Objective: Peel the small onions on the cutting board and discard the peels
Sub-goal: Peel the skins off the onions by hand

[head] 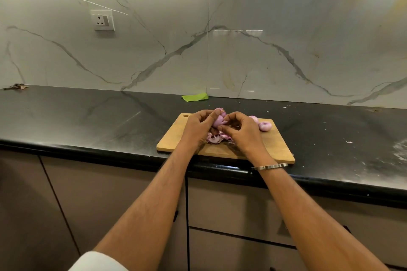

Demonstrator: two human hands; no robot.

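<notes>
**A:** Both hands are up over the board (174, 138). The left hand (199, 126) curls round an onion (218, 121), fingers wrapped on its near side, held just above the wood.

**B:** And the right hand (241, 130)?

**A:** Fingers bent in, thumb and fingertips pinching at the onion's skin on its right side. The two hands touch around it.

**B:** What lies under them?

**A:** A heap of peels (214, 139) on the board, near its middle. Two peeled onions (265, 126) sit at the far right corner, close to the back edge, one partly hidden behind the right hand.

**B:** How does the board sit?

**A:** Skewed on the black worktop (88, 116), its near edge close to the worktop's front lip, the right corner nearest it. Open worktop spreads wide to the left and right. A green scrap (195, 97) lies behind, against the wall (286, 28).

**B:** Anything on the wrists?

**A:** A metal bangle (269, 167) on the right one.
</notes>
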